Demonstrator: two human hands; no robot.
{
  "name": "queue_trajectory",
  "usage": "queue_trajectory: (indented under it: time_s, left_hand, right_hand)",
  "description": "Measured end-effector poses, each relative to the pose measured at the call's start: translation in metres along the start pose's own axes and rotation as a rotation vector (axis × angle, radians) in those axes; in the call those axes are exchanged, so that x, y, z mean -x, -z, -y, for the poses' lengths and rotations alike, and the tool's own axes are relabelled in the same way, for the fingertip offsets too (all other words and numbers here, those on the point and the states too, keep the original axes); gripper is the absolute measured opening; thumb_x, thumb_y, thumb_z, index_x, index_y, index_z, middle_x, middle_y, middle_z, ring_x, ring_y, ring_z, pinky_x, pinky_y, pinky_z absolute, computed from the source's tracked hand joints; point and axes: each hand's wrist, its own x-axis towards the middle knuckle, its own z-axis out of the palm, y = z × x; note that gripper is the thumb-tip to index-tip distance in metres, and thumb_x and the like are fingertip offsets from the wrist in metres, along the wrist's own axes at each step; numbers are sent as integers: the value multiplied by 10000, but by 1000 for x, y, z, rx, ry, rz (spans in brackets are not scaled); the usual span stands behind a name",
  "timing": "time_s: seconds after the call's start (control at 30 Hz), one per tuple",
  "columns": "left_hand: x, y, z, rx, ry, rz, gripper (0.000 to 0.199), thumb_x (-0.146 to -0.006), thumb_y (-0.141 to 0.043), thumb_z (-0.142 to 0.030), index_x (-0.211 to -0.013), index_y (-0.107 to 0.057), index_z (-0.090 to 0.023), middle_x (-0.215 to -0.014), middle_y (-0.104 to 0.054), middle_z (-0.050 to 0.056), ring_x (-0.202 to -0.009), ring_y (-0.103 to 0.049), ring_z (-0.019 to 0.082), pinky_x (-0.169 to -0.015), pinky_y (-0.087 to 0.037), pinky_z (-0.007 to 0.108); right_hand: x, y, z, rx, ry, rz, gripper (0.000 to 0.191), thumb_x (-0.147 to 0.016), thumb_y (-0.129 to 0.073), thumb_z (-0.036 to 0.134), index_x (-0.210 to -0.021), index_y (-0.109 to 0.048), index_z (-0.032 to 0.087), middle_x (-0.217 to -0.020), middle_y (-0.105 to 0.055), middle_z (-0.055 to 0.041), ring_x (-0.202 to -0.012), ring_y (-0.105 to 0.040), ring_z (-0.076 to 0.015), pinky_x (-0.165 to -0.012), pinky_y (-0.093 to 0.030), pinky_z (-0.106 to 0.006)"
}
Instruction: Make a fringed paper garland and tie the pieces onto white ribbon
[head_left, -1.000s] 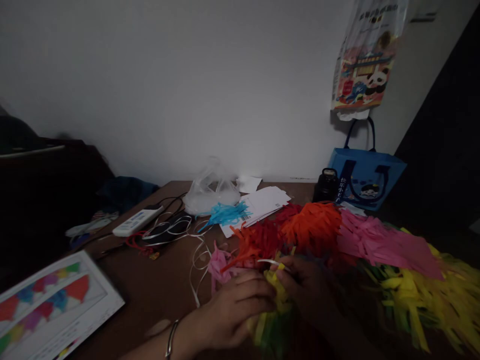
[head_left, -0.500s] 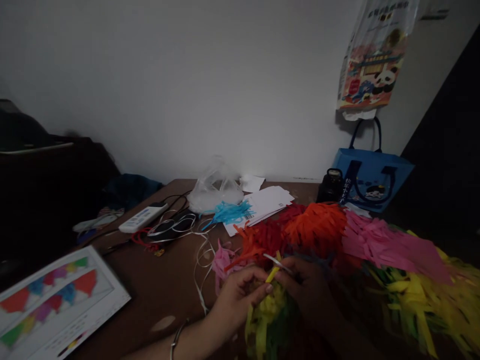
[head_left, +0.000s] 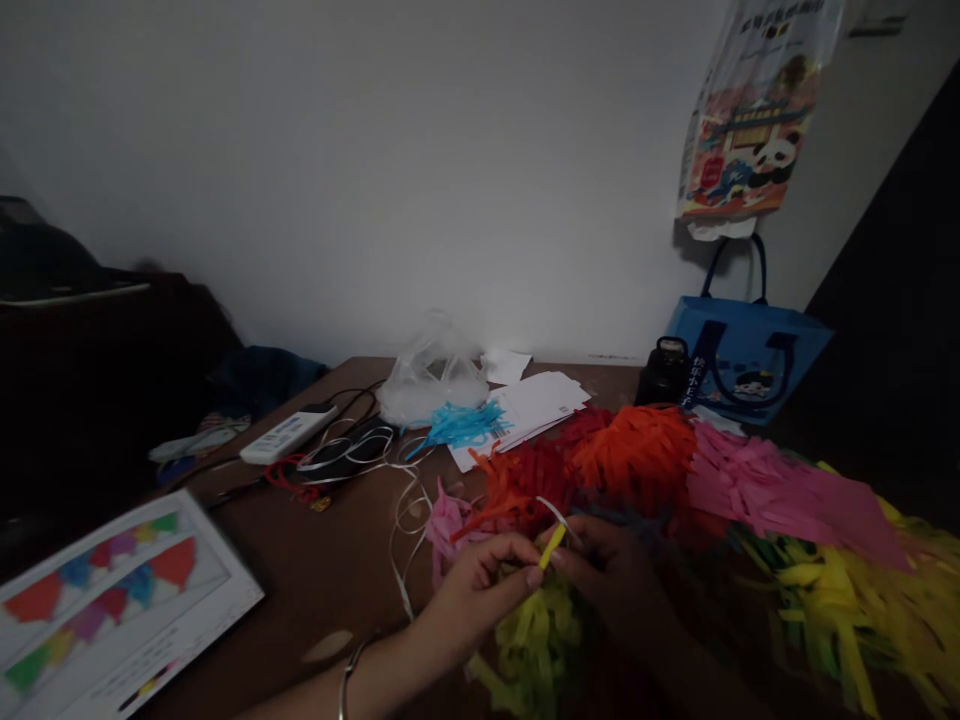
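Note:
My left hand (head_left: 487, 580), with a bracelet (head_left: 349, 680) at the wrist, pinches the lower end of a small folded yellow strip (head_left: 553, 546). My right hand (head_left: 600, 570), darker in shadow, has its fingers closed at the strip's other side. A thin white ribbon (head_left: 553, 510) arcs up from between the fingertips. Below the hands hangs a yellow-green paper tassel (head_left: 536, 635). Just behind them lie red-orange tassels (head_left: 529, 480) and a small pink tassel (head_left: 448, 520).
Orange (head_left: 637, 450), pink (head_left: 772, 480) and yellow (head_left: 847, 590) fringes spread to the right. Farther back are a blue tassel (head_left: 461, 425), white papers (head_left: 536, 410), a plastic bag (head_left: 433, 375), a black bottle (head_left: 663, 372) and a blue bag (head_left: 750, 350). A printed box (head_left: 127, 610) lies left.
The yellow strip now looks shorter and more folded between my fingers. The white ribbon's free end has risen slightly, and the yellow-green tassel has shifted and spread below my hands.

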Motion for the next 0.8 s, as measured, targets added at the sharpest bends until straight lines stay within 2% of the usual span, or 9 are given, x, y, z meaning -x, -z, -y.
queue_trajectory:
  time_s: [0.1, 0.47, 0.7, 0.8]
  left_hand:
    - [-1, -2, 3, -49, -49, -30, 378, -690, -776, -518, -719, -659, -159, -684, -581, -19, -646, -473, 116, -582, -367, 199]
    - [0, -1, 10, -53, -55, 1, 338, -747, -731, -486, -754, -625, -165, -724, -565, -16, -665, -470, 124, -617, -373, 221]
    - [2, -5, 11, -216, -109, -39, 223, -761, -702, -375, -751, -646, -159, -755, -598, 12, -725, -513, 156, -674, -394, 244]
    - [4, -5, 11, -289, -128, -24, 203, -781, -670, -357, -764, -654, -156, -782, -631, 40, -764, -550, 185, -709, -419, 272]
  right_hand:
    - [-1, -2, -5, 5, -10, 7, 194, -802, -605, 337, -804, -682, 160, -620, -488, 36, -574, -402, -108, -537, -315, -218]
    - [-2, -3, -3, -95, -35, 21, 219, -815, -593, 353, -825, -693, 159, -661, -561, 10, -608, -454, -118, -564, -346, -227]
    - [-2, -6, 1, -70, -37, 44, 78, -730, -546, 250, -697, -550, 179, -607, -491, 46, -564, -414, -105, -546, -310, -223]
    - [-1, -8, 0, 61, 27, 29, 86, -745, -492, 249, -681, -504, 193, -594, -455, 53, -554, -408, -109, -535, -295, -227]
